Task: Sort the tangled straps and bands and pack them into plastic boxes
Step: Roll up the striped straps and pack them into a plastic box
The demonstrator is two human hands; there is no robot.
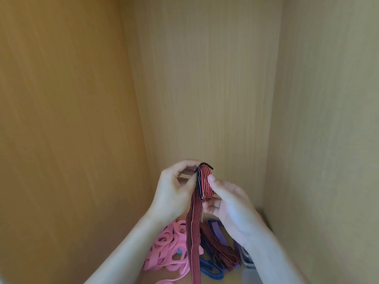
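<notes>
A red strap with black stripes (pixel 205 182) is partly wound into a small coil, held up in front of me. A black metal hook (pixel 206 165) sticks out at the coil's top. My left hand (pixel 176 189) grips the coil's left side with fingers curled over it. My right hand (pixel 226 198) pinches the coil from the right, thumb on its face. The strap's loose tail (pixel 193 242) hangs straight down and leaves the frame at the bottom. Below lies a tangle of pink bands (pixel 168 249), a blue strap (pixel 211 270), purple straps (pixel 217 228) and another red-black strap (pixel 219 249).
I am looking into a wooden cabinet with a left wall (pixel 61 119), back panel (pixel 205 78) and right wall (pixel 328 119). A pale plastic box edge (pixel 249 276) shows at the bottom right beside the pile, partly behind my right forearm.
</notes>
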